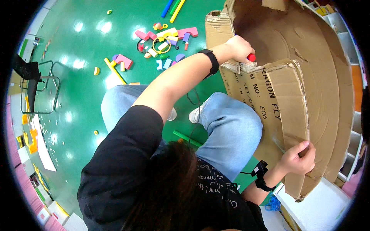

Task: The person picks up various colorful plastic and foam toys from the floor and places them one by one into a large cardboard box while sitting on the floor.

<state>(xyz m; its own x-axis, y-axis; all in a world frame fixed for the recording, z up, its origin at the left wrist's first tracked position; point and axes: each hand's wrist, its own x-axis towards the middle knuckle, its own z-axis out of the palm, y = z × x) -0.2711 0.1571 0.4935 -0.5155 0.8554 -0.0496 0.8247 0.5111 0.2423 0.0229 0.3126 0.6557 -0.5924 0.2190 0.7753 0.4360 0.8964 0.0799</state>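
Note:
A large brown cardboard box point(323, 96) with printed lettering and torn edges stands tilted on my right, its open side toward me. My left hand point(241, 49) is closed at the box's torn upper edge. A red rounded end point(251, 57) sticks out of that fist; the rest of the thing is hidden by my fingers. Lower down, my right hand point(300, 158) pinches the edge of a long folded box flap point(289, 104), thumb and fingers together. Both wrists wear black straps, and a small device sits on the right one.
Colourful foam blocks point(124, 61) and rings point(162, 45) lie scattered on the green floor point(81, 96) ahead. Yellow, blue and green sticks point(177, 10) lie farther off. A metal-legged chair point(38, 84) stands left. White shelving point(348, 42) is behind the box, and a white surface point(316, 200) lies below it.

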